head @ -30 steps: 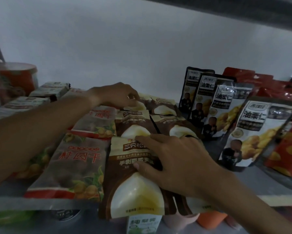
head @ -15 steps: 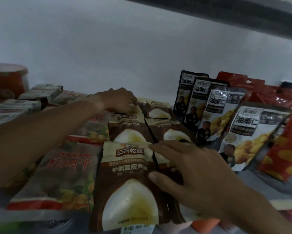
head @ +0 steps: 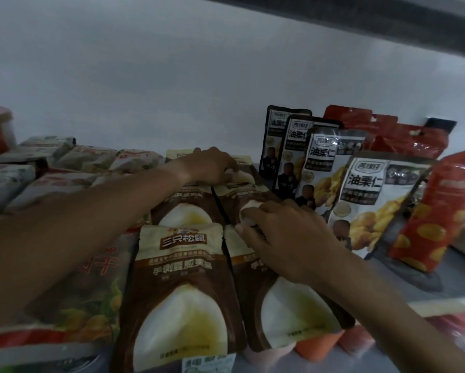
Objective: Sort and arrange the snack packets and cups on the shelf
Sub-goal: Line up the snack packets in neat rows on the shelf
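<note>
Right hand: the right hand (head: 288, 235) lies palm down on the brown nut packets (head: 183, 281), fingers curled onto the right column.
Left hand: at eleven o'clock, the left hand (head: 212, 165) presses the rearmost brown packet, fingers bent over it.
Three o'clock: chestnut pouches (head: 366, 200) standing upright, red bags (head: 438, 211) beyond.
Nine o'clock: fruit packets (head: 72, 300) flat on the shelf (head: 441, 305).

I read 三只松鼠 on cream top of front brown packet (head: 181, 278), 手剥夏威夷果 on brown band below. I read 油栗仁 on each standing black-and-white chestnut packet (head: 366, 200). Red characters on longan packet (head: 72, 289) partly hidden by arm; last one reads 干.
</note>
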